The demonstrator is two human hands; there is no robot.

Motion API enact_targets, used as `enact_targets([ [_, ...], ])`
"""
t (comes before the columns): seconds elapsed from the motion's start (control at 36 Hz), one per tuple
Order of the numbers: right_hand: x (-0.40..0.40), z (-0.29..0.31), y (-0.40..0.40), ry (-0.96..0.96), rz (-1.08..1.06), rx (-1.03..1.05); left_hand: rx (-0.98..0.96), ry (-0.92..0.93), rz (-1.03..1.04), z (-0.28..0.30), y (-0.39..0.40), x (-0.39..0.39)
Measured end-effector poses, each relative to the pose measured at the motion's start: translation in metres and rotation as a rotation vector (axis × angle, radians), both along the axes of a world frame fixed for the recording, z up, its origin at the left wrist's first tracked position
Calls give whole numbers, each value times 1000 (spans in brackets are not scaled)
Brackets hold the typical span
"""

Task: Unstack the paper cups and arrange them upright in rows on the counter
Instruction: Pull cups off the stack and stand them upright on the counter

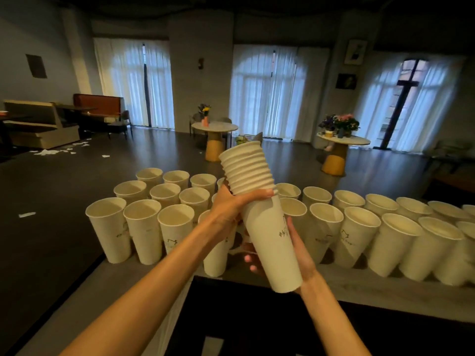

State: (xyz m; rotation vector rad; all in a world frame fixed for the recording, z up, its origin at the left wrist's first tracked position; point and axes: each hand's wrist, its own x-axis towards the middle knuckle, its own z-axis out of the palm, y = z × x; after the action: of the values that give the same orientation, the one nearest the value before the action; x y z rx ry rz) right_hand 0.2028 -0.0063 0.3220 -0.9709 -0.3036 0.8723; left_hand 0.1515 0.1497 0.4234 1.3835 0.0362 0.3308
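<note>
Above the counter (pixel 164 276), my left hand (pixel 228 209) clasps the nested stack (pixel 246 173) while my right hand (pixel 295 250) wraps the bottom cup (pixel 272 242), which I'd next pull free.

Dim café interior: three arched windows (pixel 267 91) behind sheer white curtains. Two round tables (pixel 214 127) on yellow cone bases, each bearing flowers (pixel 339 123) (pink and purple on right one). Booth seating (pixel 38 124) at left wall. White scraps, possibly paper (pixel 61 150), strewn across dark floor. Framed pictures (pixel 356 51) on right pillar.
</note>
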Motion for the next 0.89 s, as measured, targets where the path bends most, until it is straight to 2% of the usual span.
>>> enact_targets([
  [0.06, 4, -3, -13, 131, 133, 190, 1, 20, 8, -4, -5, 2],
  [0.11, 2, 3, -15, 156, 243, 281, 13, 25, 38, -3, -8, 3],
  [0.17, 0, 4, -19, 165, 243, 307, 60, -2, 55, 0, -10, 4],
  [0.25, -4, 4, -24, 278, 193, 389, 167, -39, 57, 6, -15, 2],
  [0.33, -5, -3, -26, 221, 152, 351, 281, -83, 29, 12, -16, 2],
  [0.42, 1, -4, -24, 66, 14, 176, 327, -93, 29, 17, -14, 0],
  [0.5, -4, 9, -26, -265, -132, -128, 380, -144, 78, 19, -10, -1],
  [0.56, -2, 13, -25, -363, -172, -291, 396, -197, 145, 21, -3, 0],
  [0.67, 8, -1, -13, -459, -345, -471, 330, -291, 302, 34, 8, 0],
  [0.75, 14, -16, -4, -457, -410, -569, 199, -343, 370, 41, 16, 2],
  [0.89, 16, -33, 7, -401, -433, -540, 108, -388, 326, 48, 22, -4],
])
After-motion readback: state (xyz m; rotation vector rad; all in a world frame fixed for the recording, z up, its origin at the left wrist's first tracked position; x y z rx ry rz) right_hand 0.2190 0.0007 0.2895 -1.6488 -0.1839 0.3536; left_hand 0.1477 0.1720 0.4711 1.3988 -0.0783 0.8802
